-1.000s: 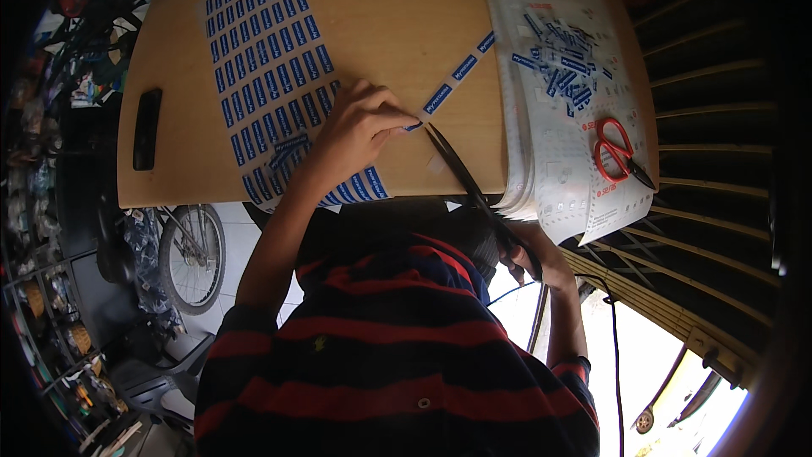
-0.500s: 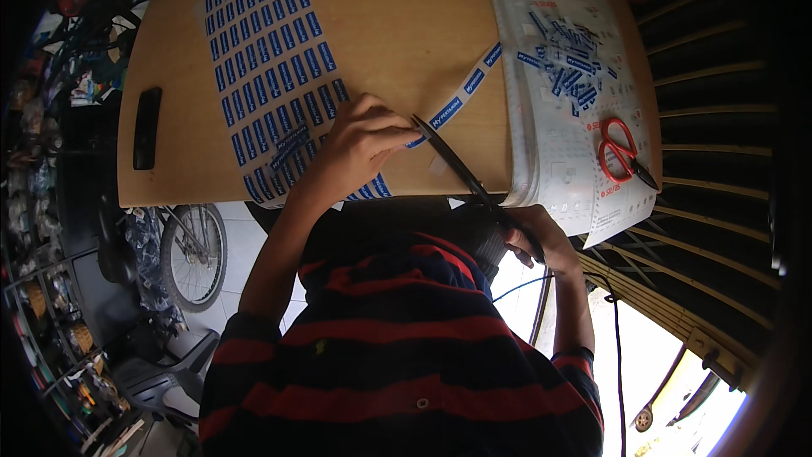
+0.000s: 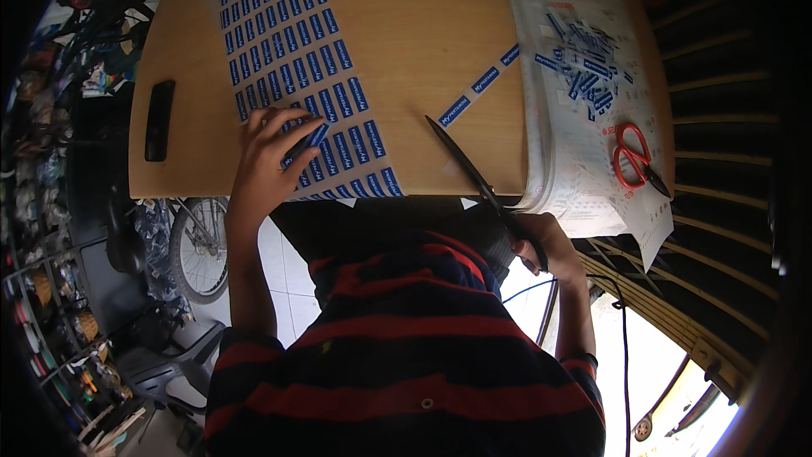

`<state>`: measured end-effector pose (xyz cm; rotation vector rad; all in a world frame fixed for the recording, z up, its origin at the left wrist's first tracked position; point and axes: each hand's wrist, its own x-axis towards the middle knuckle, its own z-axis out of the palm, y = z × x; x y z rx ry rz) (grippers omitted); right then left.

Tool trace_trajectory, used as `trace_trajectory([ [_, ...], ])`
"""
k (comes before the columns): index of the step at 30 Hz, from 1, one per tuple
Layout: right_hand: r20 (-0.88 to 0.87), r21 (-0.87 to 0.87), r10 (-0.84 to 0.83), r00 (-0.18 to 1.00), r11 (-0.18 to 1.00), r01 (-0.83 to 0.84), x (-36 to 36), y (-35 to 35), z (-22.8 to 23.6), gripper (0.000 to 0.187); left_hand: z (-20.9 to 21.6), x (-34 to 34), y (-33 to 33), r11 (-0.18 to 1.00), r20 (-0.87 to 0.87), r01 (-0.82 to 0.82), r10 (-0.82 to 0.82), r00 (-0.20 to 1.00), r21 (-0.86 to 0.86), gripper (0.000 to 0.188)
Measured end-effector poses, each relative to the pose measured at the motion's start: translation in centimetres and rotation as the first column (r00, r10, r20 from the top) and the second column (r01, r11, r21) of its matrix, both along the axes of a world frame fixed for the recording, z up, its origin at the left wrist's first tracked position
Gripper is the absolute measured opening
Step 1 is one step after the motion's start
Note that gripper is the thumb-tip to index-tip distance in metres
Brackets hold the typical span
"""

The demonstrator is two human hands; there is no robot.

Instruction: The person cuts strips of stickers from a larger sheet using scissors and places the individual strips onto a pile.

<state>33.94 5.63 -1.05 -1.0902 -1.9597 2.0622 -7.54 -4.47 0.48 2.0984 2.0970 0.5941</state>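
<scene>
My left hand (image 3: 264,165) is over the sheet of blue-and-white labels (image 3: 342,110), thumb and fingers curled around a small blue label (image 3: 306,142). Whether more loose pieces lie under the fingers is hidden. In my right hand (image 3: 548,245) is a pair of dark long-bladed scissors (image 3: 469,165), gripped by the handles at the table's near edge. The blades look together and point up and left. Just beyond their tip lies a narrow strip of labels (image 3: 484,82), slanting across the wood toward the plastic sheet.
On a white printed plastic sheet (image 3: 575,178) at the right lie a heap of cut blue labels (image 3: 588,72) and red-handled scissors (image 3: 630,156). A black phone-like object (image 3: 159,121) rests at the table's left. A bicycle wheel (image 3: 201,250) stands below left, dark slats (image 3: 719,118) at right.
My left hand has left the strip's end near the blades and moved left over the label sheet. The strip now lies free on the table. My right hand still holds the scissors, nearly unmoved.
</scene>
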Motion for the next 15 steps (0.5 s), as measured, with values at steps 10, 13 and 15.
trace_trajectory([
  [10,-0.013,0.018,-0.14,0.99,0.99,0.141,1.7,-1.6,0.4,0.074,-1.8,-0.9,-0.1,1.0,0.093,-0.022,0.023,0.995,-0.016,0.034],
  [13,-0.041,0.016,-0.169,0.985,0.985,0.169,2.3,-1.9,0.2,0.07,-1.9,-0.8,-0.3,0.999,0.09,-0.039,0.038,0.995,0.008,0.033],
  [15,-0.033,-0.016,-0.177,0.984,0.984,0.176,2.6,-2.1,0.2,0.073,-1.9,-0.8,-0.5,0.998,0.066,-0.049,0.047,0.997,0.028,0.032],
])
